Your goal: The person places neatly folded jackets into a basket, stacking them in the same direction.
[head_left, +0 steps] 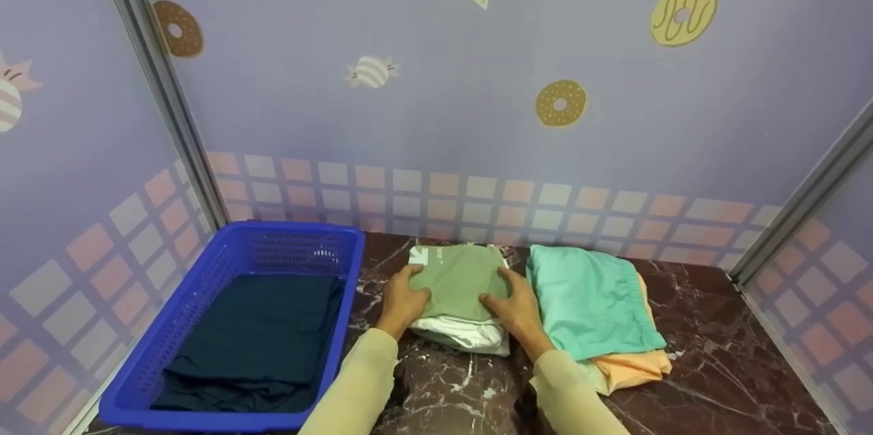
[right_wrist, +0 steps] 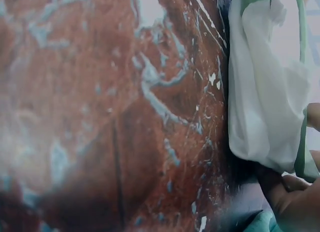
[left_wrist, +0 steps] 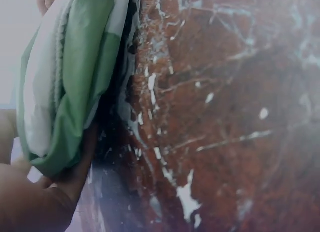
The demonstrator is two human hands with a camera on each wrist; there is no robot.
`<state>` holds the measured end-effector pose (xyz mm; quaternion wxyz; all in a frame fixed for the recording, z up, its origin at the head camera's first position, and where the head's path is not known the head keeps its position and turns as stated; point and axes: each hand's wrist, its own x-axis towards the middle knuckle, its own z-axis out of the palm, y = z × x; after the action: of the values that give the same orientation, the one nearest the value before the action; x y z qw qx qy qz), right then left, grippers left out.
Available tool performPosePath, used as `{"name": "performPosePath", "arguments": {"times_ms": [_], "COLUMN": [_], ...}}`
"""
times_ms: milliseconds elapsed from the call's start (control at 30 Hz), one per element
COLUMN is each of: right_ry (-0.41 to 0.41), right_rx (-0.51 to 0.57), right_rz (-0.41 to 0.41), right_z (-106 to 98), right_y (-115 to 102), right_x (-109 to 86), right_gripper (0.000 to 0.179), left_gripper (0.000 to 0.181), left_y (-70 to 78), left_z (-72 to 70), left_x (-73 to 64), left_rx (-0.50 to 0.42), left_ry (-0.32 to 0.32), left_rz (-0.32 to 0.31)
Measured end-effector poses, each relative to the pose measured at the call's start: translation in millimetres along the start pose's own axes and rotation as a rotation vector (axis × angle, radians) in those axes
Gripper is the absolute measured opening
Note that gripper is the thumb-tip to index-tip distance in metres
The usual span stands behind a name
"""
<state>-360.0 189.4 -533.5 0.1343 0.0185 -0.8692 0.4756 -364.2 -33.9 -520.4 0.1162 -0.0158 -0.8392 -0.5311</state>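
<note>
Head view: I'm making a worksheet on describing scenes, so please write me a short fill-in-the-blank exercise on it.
1. The basket with the dark garment inside is colored ____.
2. The left hand and right hand hold a folded bundle whose top is colored ____.
3. In this view, the teal garment lies to the ____ of the bundle.

Missing words: blue; green; right.

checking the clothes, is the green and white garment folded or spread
Folded: the green and white garment forms a compact, layered bundle between the left hand and right hand; rounded folds show in both wrist views.
</note>
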Motion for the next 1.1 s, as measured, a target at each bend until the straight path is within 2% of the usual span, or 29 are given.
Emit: {"name": "performPosePath", "arguments": {"times_ms": [167, 367, 600, 700, 833, 967, 1100], "right_ry": [-0.008, -0.063, -0.024, -0.053, -0.097, -0.086, -0.065], "right_rx": [-0.017, 0.029, -0.039, 0.016, 0.152, 0.227, 0.242], "right_rz": [0.013, 0.049, 0.056, 0.060, 0.080, 0.090, 0.071], "right_z": [-1, -1, -3, 0, 4, 7, 9], "right_y": [1, 3, 2, 3, 6, 11, 12], "right_x": [2.9, 7.7, 11.0, 11.5, 9.7, 5.0, 2.2], "right_gripper": [0.070, 0.076, 0.078, 0.080, 0.083, 0.082, 0.080], "left_gripper": [0.054, 0.055, 0.055, 0.055, 0.057, 0.059, 0.060], "left_y": [-3.1, -3.5, -2.6, -4.4, -6.1, -6.7, -6.0], "left_z": [0.8, -1.2, -3.5, -3.4, -2.3, -1.0, 0.1], "left_x": [-0.2, -1.2, -3.2, -3.2, -3.2, -3.8, -5.3], "left_rx": [-0.001, -0.001, 0.002, 0.003, -0.003, -0.028, -0.084], "left_ry": [-0.008, -0.024, -0.041, -0.039, -0.035, -0.027, -0.004], "left_rz": [-0.025, -0.071, -0.072, -0.079, -0.089, -0.096, -0.108]}}
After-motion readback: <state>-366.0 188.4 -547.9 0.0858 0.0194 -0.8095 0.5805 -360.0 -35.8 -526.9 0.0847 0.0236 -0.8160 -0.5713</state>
